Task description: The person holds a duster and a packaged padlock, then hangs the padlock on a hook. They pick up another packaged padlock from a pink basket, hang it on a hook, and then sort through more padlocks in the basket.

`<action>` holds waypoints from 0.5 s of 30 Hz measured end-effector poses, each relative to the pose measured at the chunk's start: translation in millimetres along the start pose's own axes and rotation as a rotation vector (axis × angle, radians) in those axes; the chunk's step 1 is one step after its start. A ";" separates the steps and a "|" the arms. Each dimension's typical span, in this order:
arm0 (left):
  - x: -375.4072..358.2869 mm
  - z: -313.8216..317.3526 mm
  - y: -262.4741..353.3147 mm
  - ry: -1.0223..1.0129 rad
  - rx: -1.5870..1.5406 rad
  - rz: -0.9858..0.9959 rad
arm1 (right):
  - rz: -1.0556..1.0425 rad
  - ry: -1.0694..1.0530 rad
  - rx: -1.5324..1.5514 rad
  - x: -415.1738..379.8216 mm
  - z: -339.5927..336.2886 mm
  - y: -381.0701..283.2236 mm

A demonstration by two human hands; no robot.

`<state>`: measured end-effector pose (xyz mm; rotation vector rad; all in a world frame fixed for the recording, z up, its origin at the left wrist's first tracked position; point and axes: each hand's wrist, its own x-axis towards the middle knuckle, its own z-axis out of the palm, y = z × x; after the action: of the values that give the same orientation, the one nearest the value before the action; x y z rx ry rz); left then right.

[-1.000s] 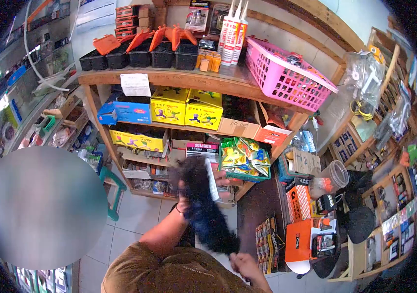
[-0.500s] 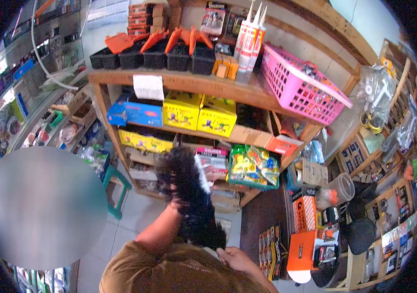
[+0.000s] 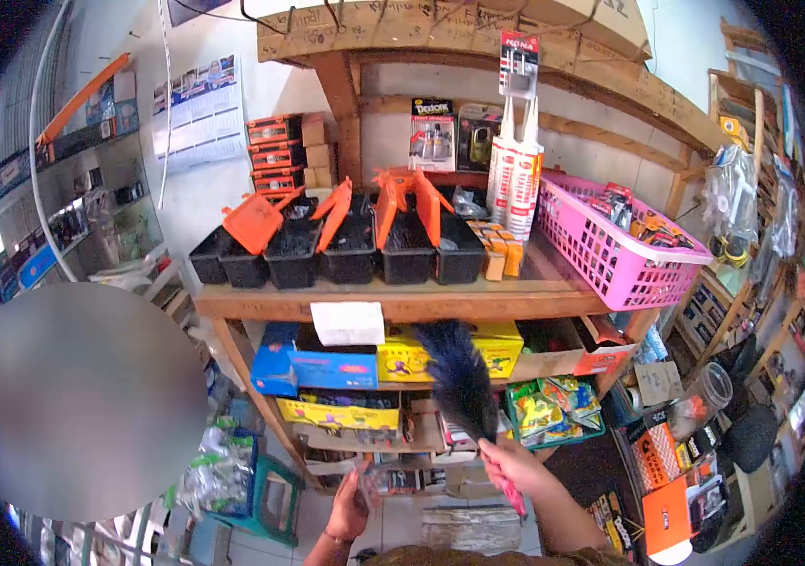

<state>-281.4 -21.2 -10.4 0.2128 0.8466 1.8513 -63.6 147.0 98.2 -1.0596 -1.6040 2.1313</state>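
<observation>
A dark feather duster (image 3: 460, 382) stands upright in front of the lower shelf, its top overlapping the yellow boxes (image 3: 402, 359). My right hand (image 3: 513, 467) is wrapped round its pinkish-red handle. Lower and to the left, my left hand (image 3: 349, 507) is raised with its fingers up, beside a small clear, reddish item (image 3: 369, 483) that it seems to hold. Above the hands runs the wooden shelf edge (image 3: 506, 307) with a white paper (image 3: 347, 324) on it. Black bins (image 3: 346, 253) with orange flaps stand on that shelf.
A pink basket (image 3: 610, 255) of packets and white sealant tubes (image 3: 515, 184) stand on the upper shelf. A green tray (image 3: 598, 430) of packets is below. A teal stool (image 3: 275, 495) stands at lower left, an orange box (image 3: 666, 517) at lower right.
The view has tilted upward. The duster has moved from near my body to the right, its handle now visible in my right hand. My left hand has come into view at the lower middle.
</observation>
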 end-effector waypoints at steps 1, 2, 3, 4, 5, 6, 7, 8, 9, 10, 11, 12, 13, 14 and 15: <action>-0.6 -10.7 8.8 -0.018 0.008 0.005 | -0.035 0.036 0.015 25.7 6.5 -10.8; -1.5 -21.0 16.5 -0.037 -0.012 -0.014 | -0.069 0.072 0.034 53.9 10.6 -20.2; 0.7 -28.4 21.0 -0.056 -0.031 -0.037 | -0.140 0.063 0.018 82.2 11.8 -33.1; 6.9 -33.5 22.1 -0.070 -0.019 -0.036 | -0.210 0.054 0.002 107.0 13.3 -49.4; 14.6 -36.4 22.1 -0.064 -0.063 -0.047 | -0.238 0.108 0.113 128.9 17.1 -66.3; 21.7 -35.2 22.7 -0.056 -0.107 -0.059 | -0.264 0.161 0.225 146.2 20.6 -81.1; 26.0 -30.1 23.1 -0.079 -0.037 0.009 | -0.356 0.208 0.166 159.8 18.8 -89.2; 30.5 -27.3 22.2 -0.087 -0.035 0.014 | -0.447 0.252 0.100 173.2 12.9 -94.9; 35.5 -25.3 20.3 -0.086 -0.009 0.058 | -0.297 0.186 -0.118 187.7 -4.6 -92.9; 40.5 -20.6 17.7 -0.083 0.011 0.106 | -0.475 0.409 -0.158 181.4 8.0 -85.1; 30.6 4.9 26.8 -0.059 0.096 0.090 | -0.671 0.503 -0.326 183.2 10.6 -73.6; 28.5 14.1 23.1 -0.063 0.085 0.104 | -0.858 0.596 -0.489 182.4 8.6 -57.6; 32.4 24.1 20.4 -0.087 0.088 0.156 | -1.027 0.647 -0.701 175.7 3.0 -52.6; 33.8 34.2 18.4 -0.108 0.099 0.204 | -1.190 0.699 -0.906 163.4 -1.0 -49.4; 32.5 47.1 15.5 0.000 0.202 0.239 | -1.144 0.576 -0.908 145.3 -4.0 -47.4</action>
<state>-283.4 25.1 26.6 0.4576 1.0456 1.9847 -171.8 254.2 84.6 -0.5390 -2.0736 0.3179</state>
